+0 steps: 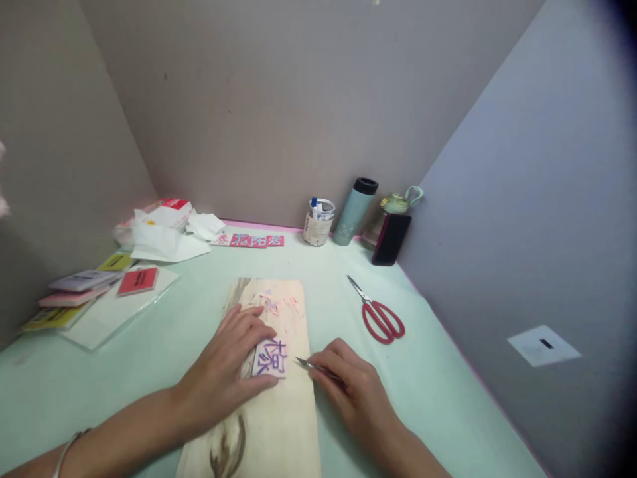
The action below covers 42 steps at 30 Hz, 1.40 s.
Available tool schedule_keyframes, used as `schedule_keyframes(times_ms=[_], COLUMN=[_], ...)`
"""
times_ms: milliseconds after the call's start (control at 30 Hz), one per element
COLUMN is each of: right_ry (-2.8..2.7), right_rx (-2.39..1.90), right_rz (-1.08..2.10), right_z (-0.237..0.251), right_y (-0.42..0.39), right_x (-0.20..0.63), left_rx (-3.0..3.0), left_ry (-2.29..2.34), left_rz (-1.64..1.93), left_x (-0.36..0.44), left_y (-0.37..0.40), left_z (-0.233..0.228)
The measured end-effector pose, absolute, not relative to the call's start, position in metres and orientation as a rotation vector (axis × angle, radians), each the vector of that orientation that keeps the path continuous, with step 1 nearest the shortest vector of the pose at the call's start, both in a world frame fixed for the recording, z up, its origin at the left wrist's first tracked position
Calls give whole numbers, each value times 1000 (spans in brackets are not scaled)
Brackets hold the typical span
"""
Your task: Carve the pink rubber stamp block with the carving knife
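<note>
A pale wooden board (pixel 279 425) lies on the light green table (pixel 428 372) in front of me. On it sits a small pink rubber block (pixel 270 359) with a purple character drawn on top. My left hand (pixel 229 365) lies flat on the board and presses the block's left side. My right hand (pixel 348 385) grips a thin metal carving knife (pixel 311 366); its tip points left, just beside the block's right edge. Pink shavings are scattered on the board beyond the block.
Red-handled scissors (pixel 381 317) lie right of the board. At the back stand a jar (pixel 318 222), a teal flask (pixel 354 211) and a dark phone (pixel 391 239). Carved pink blocks (pixel 251 240), crumpled tissue (pixel 169 232) and stacked packets (pixel 79 295) sit left.
</note>
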State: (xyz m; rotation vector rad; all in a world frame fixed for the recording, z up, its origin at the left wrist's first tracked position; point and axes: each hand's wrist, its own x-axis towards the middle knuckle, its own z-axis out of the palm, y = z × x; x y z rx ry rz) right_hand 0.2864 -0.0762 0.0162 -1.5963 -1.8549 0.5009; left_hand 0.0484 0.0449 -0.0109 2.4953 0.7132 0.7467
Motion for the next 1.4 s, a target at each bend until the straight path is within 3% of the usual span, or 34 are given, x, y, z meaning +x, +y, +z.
schedule_keyframes(times_ms=[1400], right_ry=[-2057], right_rx=[-1462], right_rz=[-249], right_z=[18], right_y=[-68], right_x=[278], left_rx=[2460], left_ry=[659], left_rz=[736], left_x=[49], left_y=[45], left_z=[-6])
